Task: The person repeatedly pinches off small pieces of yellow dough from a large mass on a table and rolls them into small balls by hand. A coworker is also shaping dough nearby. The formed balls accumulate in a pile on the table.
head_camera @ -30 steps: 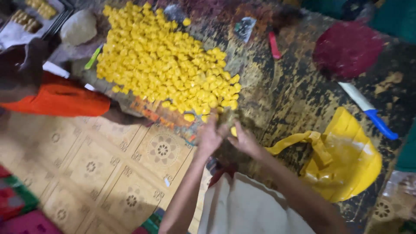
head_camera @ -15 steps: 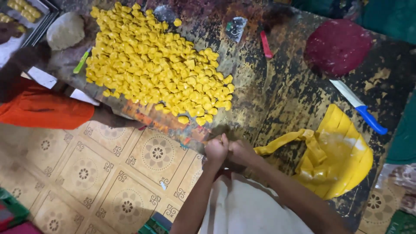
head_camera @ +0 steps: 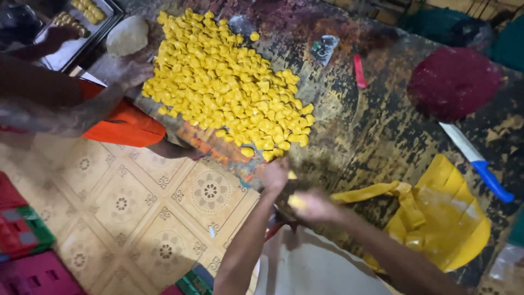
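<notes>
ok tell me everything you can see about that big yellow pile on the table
The yellow pile is a dense heap of many small, lumpy, bright yellow pieces, dough-like in look, spread in a rough triangle on the worn dark table. It reaches the table's near edge, where a few pieces lie loose. Another person's hand touches its far-left edge. The wearer's left hand is just below its near tip, apart from it.

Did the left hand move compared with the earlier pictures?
Yes. The left hand has parted from the right hand and now reaches closer to the near edge of the yellow pieces heaped on the table.
</notes>
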